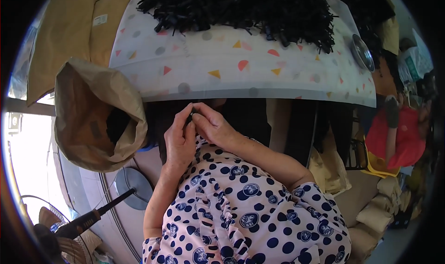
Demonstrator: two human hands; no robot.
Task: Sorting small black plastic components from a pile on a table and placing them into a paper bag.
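My left hand [179,138] and my right hand [211,126] meet just in front of the table's near edge, fingers pinched together. Between them shows a bit of a small black piece [189,119], mostly covered by the fingers, so its exact kind cannot be made out. A large heap of small, thin black pieces [241,14] lies on the table beyond my hands. The table has a white cover [199,65] printed with coloured triangles and dots.
At the left stands an open brown paper sack [69,125] with dark contents. A metal bowl [362,53] is at the table's right end. A pedestal fan [69,231] is at lower left. Another person in a red top [408,139] is at right, near several sacks [375,215].
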